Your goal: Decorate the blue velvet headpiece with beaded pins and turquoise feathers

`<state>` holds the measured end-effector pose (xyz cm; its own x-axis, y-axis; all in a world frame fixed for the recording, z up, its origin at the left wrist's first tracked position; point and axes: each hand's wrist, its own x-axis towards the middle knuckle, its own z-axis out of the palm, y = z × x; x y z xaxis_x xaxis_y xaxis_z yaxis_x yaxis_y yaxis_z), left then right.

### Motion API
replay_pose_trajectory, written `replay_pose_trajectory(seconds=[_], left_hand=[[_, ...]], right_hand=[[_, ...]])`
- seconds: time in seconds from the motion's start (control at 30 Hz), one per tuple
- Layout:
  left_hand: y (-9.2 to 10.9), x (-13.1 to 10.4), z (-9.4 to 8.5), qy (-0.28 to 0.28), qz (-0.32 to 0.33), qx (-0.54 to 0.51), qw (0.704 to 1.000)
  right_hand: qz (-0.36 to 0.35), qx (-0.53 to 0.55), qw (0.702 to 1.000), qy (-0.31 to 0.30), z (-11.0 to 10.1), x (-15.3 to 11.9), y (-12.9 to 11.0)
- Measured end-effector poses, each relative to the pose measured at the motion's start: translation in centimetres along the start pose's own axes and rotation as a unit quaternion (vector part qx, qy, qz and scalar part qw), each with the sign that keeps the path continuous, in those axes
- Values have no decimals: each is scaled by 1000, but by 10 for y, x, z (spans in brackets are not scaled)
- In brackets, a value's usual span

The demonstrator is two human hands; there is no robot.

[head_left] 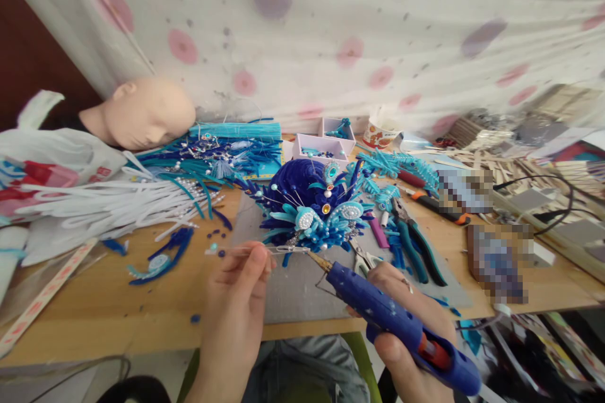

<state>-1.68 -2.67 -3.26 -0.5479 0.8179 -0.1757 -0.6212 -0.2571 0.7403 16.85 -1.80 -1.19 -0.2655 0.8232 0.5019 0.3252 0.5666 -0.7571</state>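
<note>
My left hand [241, 289] pinches a thin, pale looped wire piece [290, 250] between thumb and fingertips; a small dark blue bead [221, 253] shows on its left side. In my right hand [416, 299] is a blue hot glue gun [373, 302], fingers wrapped round its body. The gun's brass-coloured nozzle is at the right end of the wire piece; whether they touch I cannot tell. Just behind both hands stands a blue headdress [295, 186] with curled petals, pearls and gems, on a grey mat [302, 302].
Pliers [416, 239] and small scissors [366, 261] lie right of the headdress. White stems [118, 201] and a blue curled ornament [163, 261] are on the left. Behind are a mannequin head [146, 113], small boxes [321, 148] and a paper cup [380, 132].
</note>
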Motion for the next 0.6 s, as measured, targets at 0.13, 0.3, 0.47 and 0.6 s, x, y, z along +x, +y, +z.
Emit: replay_pose_trajectory(seconds=[0.13, 0.3, 0.47, 0.6], left_hand=[[0, -9, 8, 12, -31, -30, 999], [2, -14, 14, 30, -49, -45, 997], [3, -13, 14, 46, -71, -60, 995], [4, -12, 14, 55, -85, -70, 992]], right_hand=[[-29, -11, 999, 8, 4, 2, -2], [-61, -16, 998, 17, 9, 4, -1], [-48, -41, 998, 0, 8, 0, 0], [-52, -55, 997, 6, 5, -3, 3]])
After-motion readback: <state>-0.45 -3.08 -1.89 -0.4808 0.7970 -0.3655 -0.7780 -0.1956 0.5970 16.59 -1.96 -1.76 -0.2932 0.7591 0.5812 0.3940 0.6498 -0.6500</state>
